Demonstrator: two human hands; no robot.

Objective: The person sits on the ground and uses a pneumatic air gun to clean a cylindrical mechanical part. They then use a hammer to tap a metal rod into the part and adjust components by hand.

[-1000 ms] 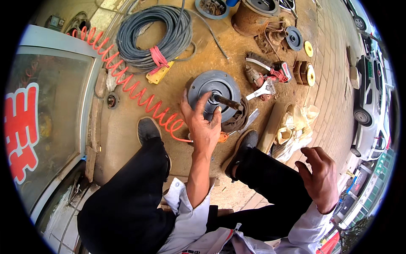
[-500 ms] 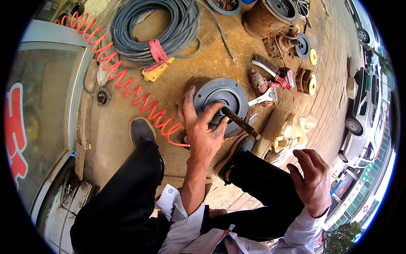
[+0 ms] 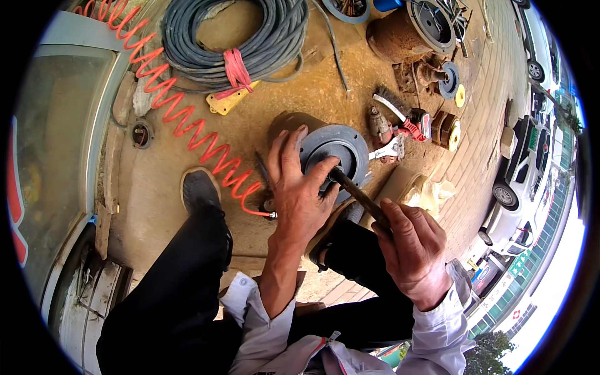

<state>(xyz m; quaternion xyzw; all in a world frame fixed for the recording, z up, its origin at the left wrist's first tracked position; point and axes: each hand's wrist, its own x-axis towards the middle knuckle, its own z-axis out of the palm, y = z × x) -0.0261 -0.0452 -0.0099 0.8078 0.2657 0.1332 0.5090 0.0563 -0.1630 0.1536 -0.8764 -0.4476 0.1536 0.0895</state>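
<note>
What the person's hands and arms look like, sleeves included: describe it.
The left hand and right hand are ungloved. The left sleeve is pale grey, its loose cuff bearing a round fastener, with bare forearm beyond; the right sleeve, similarly pale, reaches near the wrist.

The right hand (image 3: 415,253) hides one end of the rod (image 3: 361,196).

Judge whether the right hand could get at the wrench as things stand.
Probably not while the right hand is closed on the rod; that aside, the way looks fairly free, with the head of the wrench in open view.
</note>
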